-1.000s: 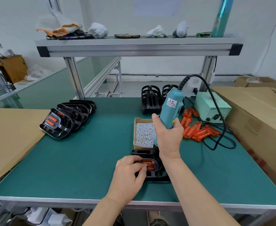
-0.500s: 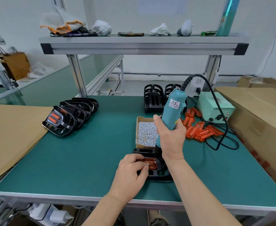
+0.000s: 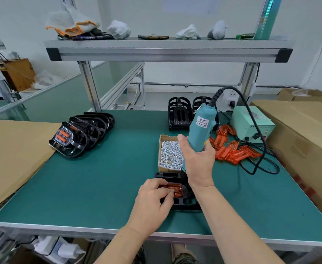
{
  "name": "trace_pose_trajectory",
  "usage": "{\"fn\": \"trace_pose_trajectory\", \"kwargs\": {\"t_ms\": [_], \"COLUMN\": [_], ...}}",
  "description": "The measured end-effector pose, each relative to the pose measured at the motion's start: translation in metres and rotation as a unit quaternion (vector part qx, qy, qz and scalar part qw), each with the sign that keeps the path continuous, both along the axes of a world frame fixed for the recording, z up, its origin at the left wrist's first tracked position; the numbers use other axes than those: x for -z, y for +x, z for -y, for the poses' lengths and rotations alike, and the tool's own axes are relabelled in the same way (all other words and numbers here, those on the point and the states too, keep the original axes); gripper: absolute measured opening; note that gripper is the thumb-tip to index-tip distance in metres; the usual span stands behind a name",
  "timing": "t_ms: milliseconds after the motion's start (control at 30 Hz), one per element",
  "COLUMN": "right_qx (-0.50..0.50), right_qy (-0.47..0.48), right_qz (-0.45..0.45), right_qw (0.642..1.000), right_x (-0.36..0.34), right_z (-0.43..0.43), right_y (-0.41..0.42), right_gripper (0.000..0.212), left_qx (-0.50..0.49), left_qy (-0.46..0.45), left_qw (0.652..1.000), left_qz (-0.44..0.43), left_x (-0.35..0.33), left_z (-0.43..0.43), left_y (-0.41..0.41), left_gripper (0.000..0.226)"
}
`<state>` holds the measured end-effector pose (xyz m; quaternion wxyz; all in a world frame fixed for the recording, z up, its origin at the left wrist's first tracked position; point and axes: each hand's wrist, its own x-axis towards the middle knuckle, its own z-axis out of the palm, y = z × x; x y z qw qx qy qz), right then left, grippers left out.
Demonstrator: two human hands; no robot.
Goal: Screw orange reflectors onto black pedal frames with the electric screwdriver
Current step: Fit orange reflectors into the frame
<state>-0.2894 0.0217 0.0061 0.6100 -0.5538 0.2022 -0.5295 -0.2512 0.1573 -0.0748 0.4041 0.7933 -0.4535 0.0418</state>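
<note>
- At the near edge of the table (image 3: 99, 187), the left hand (image 3: 152, 199) curls its fingers onto an orange reflector (image 3: 176, 188), pinching it in place on the black pedal frame (image 3: 165, 175), which lies flat;
- just beside it, the right hand (image 3: 198, 162) wraps fingers and thumb round the teal screwdriver (image 3: 201, 134), held nearly upright over the frame; the tip is hidden behind the wrist;
- just behind sits a box of screws (image 3: 170, 153); loose reflectors (image 3: 230, 150) lie to its right;
- farther back, finished pedals (image 3: 82, 134) lean at left; bare frames (image 3: 179, 115) stand stacked near the power unit (image 3: 251, 124).
</note>
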Motion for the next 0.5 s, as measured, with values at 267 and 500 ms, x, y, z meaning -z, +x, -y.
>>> {"fn": "trace_pose_trajectory", "kwargs": {"t_ms": [267, 500], "right_qx": [-0.024, -0.036], "right_qy": [-0.013, 0.0], "right_qz": [-0.016, 0.07], "right_qw": [1.0, 0.997], "right_x": [-0.002, -0.027], "right_z": [-0.002, 0.015], "right_y": [-0.003, -0.025], "right_gripper": [0.025, 0.02], "left_qx": [-0.001, 0.003], "left_qy": [0.007, 0.006], "left_qw": [1.0, 1.0], "left_qz": [-0.013, -0.018], "left_x": [-0.001, -0.001], "left_z": [0.0, 0.0], "left_y": [0.001, 0.001], "left_gripper": [0.02, 0.016]}}
